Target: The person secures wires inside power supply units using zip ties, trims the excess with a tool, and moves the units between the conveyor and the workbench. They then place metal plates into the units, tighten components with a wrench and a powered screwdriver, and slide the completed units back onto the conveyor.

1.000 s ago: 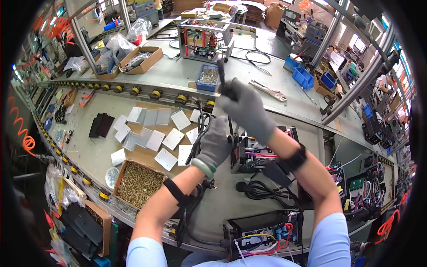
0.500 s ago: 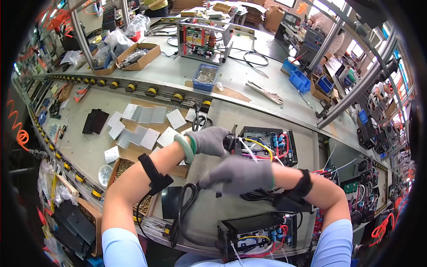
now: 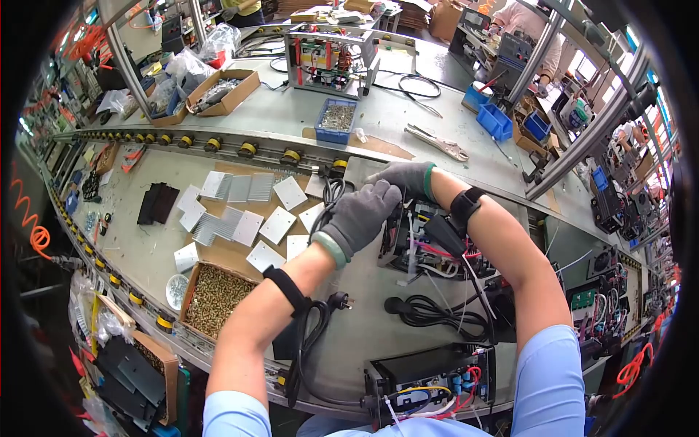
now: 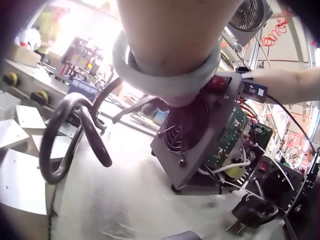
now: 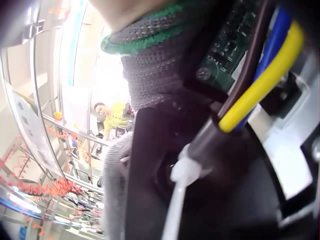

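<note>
Curled gray-gloved fingers of my left hand [image 3: 362,215] grip at the end of an open black electronic unit [image 3: 424,255]. A thick black power cord [image 4: 47,150] runs up to this hand in the left wrist view. Its fan panel [image 4: 167,160] carries a red switch [image 4: 216,82]. My right hand [image 3: 404,180], gloved too, reaches past the panel beside the left, its fingers partly hidden; what it holds I cannot tell. Inside the black panel [image 5: 145,175], a white cable tie [image 5: 174,215] sits where yellow [image 5: 265,80], blue and brown wires enter.
A second open unit [image 3: 429,386] stands near me, with a coiled cord [image 3: 437,315] behind it. Metal plates [image 3: 278,224] and a box of brass-colored parts [image 3: 218,295] lie left. Beyond the roller rail are a blue bin [image 3: 336,122] and locking pliers [image 3: 437,142].
The right hand came down from high above the unit, swept low toward me, then went back to the unit's far end. The left hand shifted slightly and stays by the panel.
</note>
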Demonstrator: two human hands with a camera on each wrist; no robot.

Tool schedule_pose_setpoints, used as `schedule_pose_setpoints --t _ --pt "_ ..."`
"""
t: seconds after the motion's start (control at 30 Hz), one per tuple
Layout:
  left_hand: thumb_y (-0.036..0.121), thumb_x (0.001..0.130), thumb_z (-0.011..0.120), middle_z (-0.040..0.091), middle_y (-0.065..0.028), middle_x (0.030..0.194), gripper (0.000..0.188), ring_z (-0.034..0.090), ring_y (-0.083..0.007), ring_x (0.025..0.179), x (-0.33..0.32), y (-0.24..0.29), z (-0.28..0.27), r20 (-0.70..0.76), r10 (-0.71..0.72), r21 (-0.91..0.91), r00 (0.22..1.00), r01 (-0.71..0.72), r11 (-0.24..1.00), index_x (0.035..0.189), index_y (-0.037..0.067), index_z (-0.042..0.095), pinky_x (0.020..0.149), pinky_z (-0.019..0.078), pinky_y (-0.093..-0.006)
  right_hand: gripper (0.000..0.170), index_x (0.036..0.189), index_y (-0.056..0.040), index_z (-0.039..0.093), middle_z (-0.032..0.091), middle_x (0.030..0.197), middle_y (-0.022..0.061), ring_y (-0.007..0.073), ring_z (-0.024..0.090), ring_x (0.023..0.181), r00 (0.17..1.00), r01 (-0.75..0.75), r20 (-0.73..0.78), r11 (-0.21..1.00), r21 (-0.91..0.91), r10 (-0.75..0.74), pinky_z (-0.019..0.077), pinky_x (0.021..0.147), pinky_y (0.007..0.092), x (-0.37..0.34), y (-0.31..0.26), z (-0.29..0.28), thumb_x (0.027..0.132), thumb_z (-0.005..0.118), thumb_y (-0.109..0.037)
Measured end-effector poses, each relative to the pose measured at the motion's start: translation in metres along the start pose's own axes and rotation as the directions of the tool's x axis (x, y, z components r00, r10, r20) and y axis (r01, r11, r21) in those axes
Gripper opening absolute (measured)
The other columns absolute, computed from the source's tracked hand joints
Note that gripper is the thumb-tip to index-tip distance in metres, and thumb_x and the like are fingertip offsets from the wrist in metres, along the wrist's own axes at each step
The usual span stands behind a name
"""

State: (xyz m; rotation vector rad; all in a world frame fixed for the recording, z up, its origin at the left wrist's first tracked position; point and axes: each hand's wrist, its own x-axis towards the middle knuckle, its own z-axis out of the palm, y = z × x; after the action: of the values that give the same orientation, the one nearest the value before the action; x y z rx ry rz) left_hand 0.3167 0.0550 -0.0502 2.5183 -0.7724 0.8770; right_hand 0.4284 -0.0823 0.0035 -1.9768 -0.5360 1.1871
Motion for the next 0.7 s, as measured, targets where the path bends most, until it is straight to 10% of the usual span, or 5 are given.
schedule_pose_setpoints --t 0.2,0.43,0.6,0.67,0.7 --pt "0.009 0.076 0.068 0.056 -0.0125 0.1 0.051 0.062 -0.0337 0.086 -0.005 0.016 0.026 -0.069 -0.356 0.074 0.932 0.36 0.93 0.122 0.009 0.044 0.064 0.0507 -0.0448 0.031 0.088 -0.0066 0.066 0.057 0.07 0.0006 0.0114 0.05 0.059 0.81 0.243 -0.572 0.813 0.53 0.131 0.0403 0.052 0.0287 0.012 -0.008 -0.012 0.088 0.066 -0.038" --pt "0.014 0.083 0.063 0.055 -0.0128 0.097 0.034 0.063 -0.0314 0.085 -0.011 0.01 0.031 0.037 -0.335 0.177 0.941 0.324 0.929 0.111 0.007 0.045 0.065 0.052 -0.0421 0.028 0.091 -0.0017 0.067 0.063 0.071 0.0057 0.0116 0.058 0.067 0.719 0.188 -0.669 0.979 -0.074 -0.189 0.0467 0.063 0.0312 -0.074 -0.064 0.046 0.092 0.065 -0.03" --pt "0.018 0.091 0.055 0.059 -0.0116 0.097 0.023 0.067 -0.0294 0.08 -0.015 -0.005 0.043 -0.035 -0.307 -0.129 0.951 0.3 0.945 0.111 0.008 0.047 0.061 0.0541 -0.0388 0.01 0.095 -0.0046 0.063 0.059 0.072 0.0157 0.018 0.059 0.067 0.467 0.188 -0.538 0.673 -0.715 -0.702 0.049 0.062 0.0358 -0.101 -0.048 0.101 0.091 0.06 -0.013" --pt "0.028 0.092 0.056 0.063 -0.0131 0.097 0.031 0.069 -0.0323 0.08 -0.003 0.002 0.037 0.327 -0.55 0.32 0.769 0.457 0.83 0.114 0.009 0.046 0.061 0.0553 -0.0422 0.022 0.106 -0.0119 0.062 0.067 0.079 0.0151 0.0358 0.067 0.073 0.455 0.293 -0.648 0.79 -0.539 -0.611 0.0536 0.069 0.0427 -0.107 -0.061 0.091 0.085 0.065 -0.02" --pt "0.034 0.092 0.057 0.064 -0.0149 0.095 0.037 0.069 -0.0336 0.081 -0.003 -0.004 0.041 0.129 -0.352 0.28 0.927 0.307 0.91 0.117 0.008 0.045 0.063 0.0558 -0.0456 0.023 0.109 -0.0109 0.062 0.068 0.082 0.014 0.0338 0.067 0.071 0.192 0.298 -0.548 0.581 -0.757 -0.814 0.0537 0.068 0.0411 -0.126 -0.088 0.075 0.087 0.063 -0.018"
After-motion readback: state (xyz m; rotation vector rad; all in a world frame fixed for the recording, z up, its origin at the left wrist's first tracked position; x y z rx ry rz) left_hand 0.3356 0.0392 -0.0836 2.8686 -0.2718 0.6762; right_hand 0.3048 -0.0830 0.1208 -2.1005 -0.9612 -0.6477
